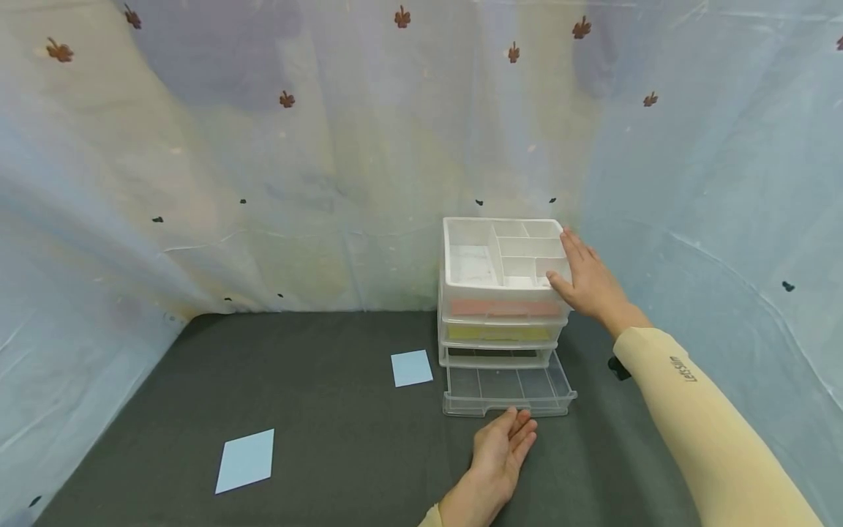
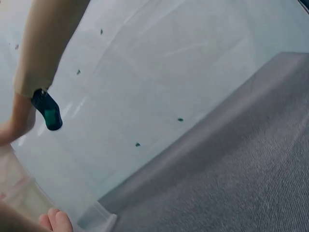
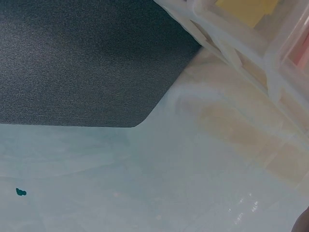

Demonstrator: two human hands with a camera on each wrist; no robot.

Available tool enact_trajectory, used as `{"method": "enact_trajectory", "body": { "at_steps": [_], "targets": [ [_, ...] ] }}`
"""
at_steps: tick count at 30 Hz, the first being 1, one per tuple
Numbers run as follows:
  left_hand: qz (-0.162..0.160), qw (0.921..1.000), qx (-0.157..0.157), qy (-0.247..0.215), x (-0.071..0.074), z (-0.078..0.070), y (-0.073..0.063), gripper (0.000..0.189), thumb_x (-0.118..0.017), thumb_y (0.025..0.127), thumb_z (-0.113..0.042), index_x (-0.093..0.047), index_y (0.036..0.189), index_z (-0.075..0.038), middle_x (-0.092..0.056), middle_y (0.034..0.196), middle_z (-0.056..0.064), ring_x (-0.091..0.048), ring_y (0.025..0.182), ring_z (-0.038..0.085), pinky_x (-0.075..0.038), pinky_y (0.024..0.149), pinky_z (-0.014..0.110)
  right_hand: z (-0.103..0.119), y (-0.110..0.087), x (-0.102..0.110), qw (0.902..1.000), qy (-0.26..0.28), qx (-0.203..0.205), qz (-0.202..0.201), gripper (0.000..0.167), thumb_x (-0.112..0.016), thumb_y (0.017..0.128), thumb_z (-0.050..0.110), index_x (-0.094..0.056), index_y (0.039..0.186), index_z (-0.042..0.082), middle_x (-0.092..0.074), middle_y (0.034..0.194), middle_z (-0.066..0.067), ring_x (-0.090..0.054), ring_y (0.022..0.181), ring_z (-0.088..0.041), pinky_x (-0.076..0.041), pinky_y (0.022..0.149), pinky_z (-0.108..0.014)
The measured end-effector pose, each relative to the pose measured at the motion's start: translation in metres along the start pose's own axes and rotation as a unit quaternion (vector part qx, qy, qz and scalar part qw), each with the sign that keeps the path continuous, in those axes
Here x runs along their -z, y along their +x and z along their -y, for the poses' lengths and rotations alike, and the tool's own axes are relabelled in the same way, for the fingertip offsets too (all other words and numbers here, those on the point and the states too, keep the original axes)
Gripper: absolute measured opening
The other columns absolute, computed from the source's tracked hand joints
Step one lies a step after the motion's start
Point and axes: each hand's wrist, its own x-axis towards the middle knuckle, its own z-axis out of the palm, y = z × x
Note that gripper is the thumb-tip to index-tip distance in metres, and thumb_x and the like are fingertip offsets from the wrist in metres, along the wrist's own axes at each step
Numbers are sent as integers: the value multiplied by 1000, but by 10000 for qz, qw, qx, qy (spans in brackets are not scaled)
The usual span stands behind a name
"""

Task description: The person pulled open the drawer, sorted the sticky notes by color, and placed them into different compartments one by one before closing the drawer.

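A white plastic drawer organizer (image 1: 503,293) stands against the back of the table, with a divided tray on top. Its bottom clear drawer (image 1: 510,405) is pulled out and shows bare compartments. My left hand (image 1: 495,455) is at that drawer's front edge, palm turned up and fingers extended, with the fingertips at the rim. On the organizer's top right edge rests my right hand (image 1: 588,284), its fingers straight along the side and its thumb over the front corner. Pink shows in the upper drawer and yellow (image 3: 251,9) in the one below.
A light blue paper square (image 1: 411,368) lies just left of the organizer. Another blue square (image 1: 245,461) lies farther left, nearer the front. The dark table (image 1: 316,410) is bounded by a hanging patterned sheet (image 1: 369,146) at the back and sides.
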Motion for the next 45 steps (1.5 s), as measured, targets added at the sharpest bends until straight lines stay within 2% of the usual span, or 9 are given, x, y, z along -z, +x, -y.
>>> {"method": "enact_trajectory", "body": {
  "at_steps": [8, 13, 17, 20, 24, 28, 37, 41, 45],
  "targets": [
    [180, 9994, -279, -55, -7, -15, -10, 39, -57, 107, -14, -45, 134, 11, -65, 115, 14, -67, 105, 21, -52, 106, 40, -1, 0, -2, 10000, -52, 19, -60, 84, -50, 107, 40, -6, 166, 0, -7, 173, -21, -12, 157, -43, -9, 127, -57],
    [150, 9969, -765, 110, -7, -28, -9, 38, -59, 107, -17, -49, 133, 10, -68, 119, 15, -69, 105, 20, -55, 101, 36, 0, -1, -1, 10000, -57, -36, -44, 84, -50, 107, 40, -6, 166, 2, -6, 173, -20, -12, 157, -43, -8, 127, -57],
    [111, 9909, -1269, 424, -4, -38, -6, 36, -60, 108, -19, -52, 130, 8, -68, 120, 16, -69, 103, 18, -57, 94, 31, 0, -1, -2, 10000, -56, -62, -39, 84, -50, 107, 41, -5, 167, 3, -6, 173, -19, -12, 157, -43, -9, 127, -57],
    [70, 9847, -1639, 594, 0, -47, 1, 35, -60, 108, -19, -53, 128, 9, -69, 120, 17, -69, 102, 17, -57, 91, 28, -1, -1, -2, 9999, -77, -66, -27, 84, -50, 107, 41, -5, 167, 3, -5, 174, -19, -12, 157, -43, -9, 127, -57],
    [-77, 9787, -1948, 648, 5, -61, 11, 32, -59, 108, -16, -55, 126, 9, -70, 116, 14, -70, 102, 19, -58, 88, 27, -1, -1, -2, 9999, -94, -75, -10, 84, -49, 107, 42, -5, 167, 3, -5, 174, -18, -12, 157, -43, -9, 127, -57],
    [-209, 9756, -2097, 607, 10, -78, 23, 30, -59, 108, -15, -54, 126, 9, -71, 115, 13, -71, 103, 20, -58, 89, 27, -1, -1, -2, 9999, -94, -97, -5, 84, -49, 107, 42, -5, 167, 3, -5, 174, -18, -12, 157, -44, -9, 127, -58],
    [-583, 9634, -2473, 852, 28, -111, 49, 34, -58, 108, -13, -53, 133, 10, -67, 125, 23, -71, 100, 17, -59, 89, 30, -3, -1, -2, 9999, -90, -100, 12, 84, -49, 107, 42, -4, 167, 3, -4, 174, -18, -12, 157, -44, -9, 127, -58],
    [-736, 9578, -2543, 1122, 39, -125, 61, 29, -58, 108, -14, -56, 132, 4, -68, 128, 21, -70, 108, 26, -58, 91, 36, -2, -2, -1, 9999, -78, -67, -6, 84, -50, 107, 41, -5, 167, 2, -5, 173, -19, -12, 157, -44, -9, 127, -58],
    [-823, 9478, -2660, 1553, 53, -137, 73, 29, -57, 108, -14, -57, 133, 1, -68, 129, 17, -69, 107, 25, -57, 88, 40, -1, -1, 0, 10000, -68, 0, -12, 84, -49, 107, 42, -5, 166, 2, -5, 173, -20, -13, 157, -44, -10, 126, -59]
  ]
}}
